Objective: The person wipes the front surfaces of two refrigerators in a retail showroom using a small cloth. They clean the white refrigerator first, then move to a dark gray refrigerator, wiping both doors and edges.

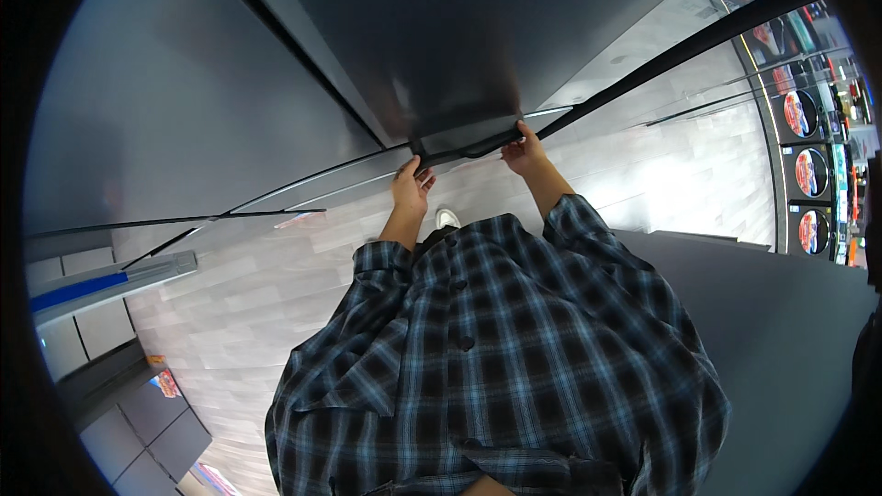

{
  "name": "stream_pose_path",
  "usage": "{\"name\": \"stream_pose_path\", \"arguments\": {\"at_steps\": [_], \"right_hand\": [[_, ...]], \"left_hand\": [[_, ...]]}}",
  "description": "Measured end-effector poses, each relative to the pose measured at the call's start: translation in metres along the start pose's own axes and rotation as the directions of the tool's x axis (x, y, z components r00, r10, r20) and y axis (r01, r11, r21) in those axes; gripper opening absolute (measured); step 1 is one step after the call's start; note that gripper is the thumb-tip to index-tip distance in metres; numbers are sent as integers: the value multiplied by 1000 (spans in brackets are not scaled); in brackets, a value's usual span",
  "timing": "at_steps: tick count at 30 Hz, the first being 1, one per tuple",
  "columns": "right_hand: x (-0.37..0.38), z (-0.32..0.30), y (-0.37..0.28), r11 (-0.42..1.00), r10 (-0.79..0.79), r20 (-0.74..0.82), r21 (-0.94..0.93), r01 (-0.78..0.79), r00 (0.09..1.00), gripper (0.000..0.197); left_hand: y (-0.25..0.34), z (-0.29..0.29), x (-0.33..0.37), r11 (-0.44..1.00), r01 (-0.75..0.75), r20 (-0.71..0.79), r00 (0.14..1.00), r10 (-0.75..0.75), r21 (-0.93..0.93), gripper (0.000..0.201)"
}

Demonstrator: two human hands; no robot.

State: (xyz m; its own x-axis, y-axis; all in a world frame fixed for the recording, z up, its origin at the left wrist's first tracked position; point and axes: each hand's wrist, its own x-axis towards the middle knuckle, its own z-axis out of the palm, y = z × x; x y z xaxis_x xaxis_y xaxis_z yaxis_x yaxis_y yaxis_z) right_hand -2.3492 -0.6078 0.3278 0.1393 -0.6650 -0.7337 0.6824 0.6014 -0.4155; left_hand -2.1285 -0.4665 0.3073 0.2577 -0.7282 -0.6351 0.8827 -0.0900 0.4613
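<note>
In front of me, a large dark grey glossy cabinet door (pixel 441 28), like that of a fridge, fills the upper middle. A black strip (pixel 473 151), possibly a door seal, runs along its near edge and sags slightly between my hands. My left hand (pixel 412 186) pinches the strip's left part, thumb uppermost and fingers curled beneath. Farther right, my right hand (pixel 525 154) grips it the same way, near the corner where a long black edge (pixel 680 50) leads off to the upper right. What lies beneath the strip is hidden.
Another grey door panel (pixel 175 92) stands to the left, past a dark gap. A grey cabinet surface (pixel 753 312) is close on my right. Front-loading washing machines (pixel 812 173) line the far right. Pale tiled floor (pixel 303 285) shows below, with one white shoe (pixel 446 219).
</note>
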Motion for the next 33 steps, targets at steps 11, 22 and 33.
{"name": "stream_pose_path", "arguments": {"at_steps": [11,22,33], "right_hand": [[3,-37,-104,990,-94,-103,92,104,990,26],[-7,-45,-124,968,-136,-86,202,151,987,22],[-7,-32,-87,979,-5,-46,205,14,999,30]], "left_hand": [[-32,85,-4,909,198,233,926,-296,367,21],[-49,112,7,884,179,211,933,-292,431,13],[-45,79,-9,940,203,60,972,-228,276,13]]}}
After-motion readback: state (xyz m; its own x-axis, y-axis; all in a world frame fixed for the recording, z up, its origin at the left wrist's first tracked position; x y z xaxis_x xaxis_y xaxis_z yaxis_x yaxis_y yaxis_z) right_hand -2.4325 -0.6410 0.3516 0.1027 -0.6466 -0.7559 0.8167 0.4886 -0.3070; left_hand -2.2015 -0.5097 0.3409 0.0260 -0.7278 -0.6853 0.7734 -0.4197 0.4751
